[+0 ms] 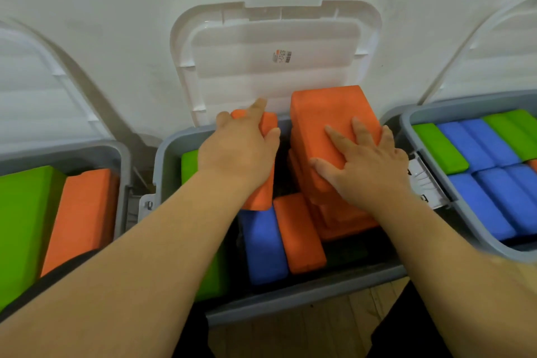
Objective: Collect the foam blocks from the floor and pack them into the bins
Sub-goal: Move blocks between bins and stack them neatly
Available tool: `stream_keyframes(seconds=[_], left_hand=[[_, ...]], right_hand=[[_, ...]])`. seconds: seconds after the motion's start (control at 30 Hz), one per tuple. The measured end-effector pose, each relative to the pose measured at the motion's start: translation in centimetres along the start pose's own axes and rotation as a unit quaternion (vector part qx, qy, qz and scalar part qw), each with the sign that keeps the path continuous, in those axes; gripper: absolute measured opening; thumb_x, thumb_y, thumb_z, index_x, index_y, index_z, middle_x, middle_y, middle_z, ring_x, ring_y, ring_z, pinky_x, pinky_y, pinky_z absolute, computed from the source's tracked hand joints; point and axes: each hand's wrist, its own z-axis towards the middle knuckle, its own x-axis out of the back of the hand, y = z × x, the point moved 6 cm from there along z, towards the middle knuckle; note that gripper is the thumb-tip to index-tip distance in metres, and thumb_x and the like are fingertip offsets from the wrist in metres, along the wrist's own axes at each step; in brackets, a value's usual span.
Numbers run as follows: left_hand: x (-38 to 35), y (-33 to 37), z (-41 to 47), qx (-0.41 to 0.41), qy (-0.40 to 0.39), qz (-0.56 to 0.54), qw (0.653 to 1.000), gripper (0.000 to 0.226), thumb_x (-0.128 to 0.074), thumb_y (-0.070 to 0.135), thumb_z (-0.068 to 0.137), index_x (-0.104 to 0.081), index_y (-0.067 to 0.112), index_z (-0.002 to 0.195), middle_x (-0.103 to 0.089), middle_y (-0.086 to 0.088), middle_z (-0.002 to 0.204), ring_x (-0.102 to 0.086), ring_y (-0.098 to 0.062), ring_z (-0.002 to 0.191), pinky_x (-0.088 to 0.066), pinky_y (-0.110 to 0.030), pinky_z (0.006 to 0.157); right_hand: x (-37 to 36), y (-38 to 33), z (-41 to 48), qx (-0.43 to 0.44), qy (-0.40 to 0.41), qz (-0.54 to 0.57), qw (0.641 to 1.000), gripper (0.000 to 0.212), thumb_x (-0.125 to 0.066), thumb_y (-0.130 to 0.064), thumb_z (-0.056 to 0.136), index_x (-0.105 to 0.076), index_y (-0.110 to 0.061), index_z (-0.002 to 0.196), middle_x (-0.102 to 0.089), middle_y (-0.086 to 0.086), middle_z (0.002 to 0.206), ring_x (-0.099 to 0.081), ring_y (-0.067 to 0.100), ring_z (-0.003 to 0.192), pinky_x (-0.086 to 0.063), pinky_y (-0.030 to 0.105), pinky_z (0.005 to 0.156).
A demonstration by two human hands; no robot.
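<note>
The bin below my hands holds a blue block. My left hand grips an orange block pointing away; right hand, fingers spread, presses a bigger orange block.

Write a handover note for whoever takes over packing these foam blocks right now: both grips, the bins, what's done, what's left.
Left grip: holds a thin orange block over the middle bin.
Right grip: fingers spread flat on the big orange block, atop an orange stack in that bin.
Done: the left bin and right bin hold blocks; the middle bin has green, blue and orange ones.
Left: seat both orange blocks. The floor is mostly out of view, so check for strays.
</note>
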Motion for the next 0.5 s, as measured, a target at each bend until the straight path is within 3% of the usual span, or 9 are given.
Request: stream_keyframes(seconds=[0.13,0.23,0.37,0.5], left_hand=[[-1.6,0.4,0.7,0.009,0.007,-0.010,1.000,0.062,-0.039,0.059,0.103,-0.016,0.047,0.159,-0.023,-0.019,0.156,-0.056,-0.048,0.118,-0.046,-0.050,0.099],[-2.4,0.3,0.4,0.022,-0.013,-0.019,0.999,0.063,-0.043,0.061,0.101,-0.021,0.044,0.158,-0.025,-0.016,0.151,-0.056,-0.048,0.117,-0.046,-0.048,0.098],[-2.2,-0.6,0.2,0.032,-0.076,-0.013,0.997,0.100,-0.072,0.051,0.084,-0.004,0.052,0.158,-0.016,-0.018,0.155,-0.058,-0.044,0.117,-0.045,-0.039,0.100],[-0.7,-1.7,1.0,0.075,-0.076,0.006,0.994,0.094,-0.062,0.049,0.090,0.002,0.053,0.159,-0.019,-0.025,0.159,-0.053,-0.045,0.126,-0.041,-0.045,0.107]], right_hand=[[0.0,0.5,0.1,0.000,0.005,0.002,1.000,0.083,-0.027,-0.092,0.080,-0.010,-0.060,0.155,-0.007,-0.005,0.171,-0.005,0.043,0.153,-0.021,0.063,0.116],[-0.1,0.4,0.3,-0.001,0.005,-0.002,1.000,0.084,-0.025,-0.092,0.079,-0.011,-0.059,0.155,-0.008,-0.005,0.171,-0.006,0.043,0.153,-0.022,0.063,0.116],[0.0,0.3,0.6,-0.001,0.007,0.004,1.000,0.087,-0.022,-0.093,0.077,-0.011,-0.058,0.155,-0.009,-0.005,0.171,-0.006,0.043,0.153,-0.021,0.065,0.116],[0.1,0.3,0.3,0.000,-0.001,0.008,1.000,0.086,-0.023,-0.093,0.078,-0.009,-0.057,0.155,-0.006,-0.006,0.171,-0.004,0.043,0.153,-0.020,0.065,0.117]])
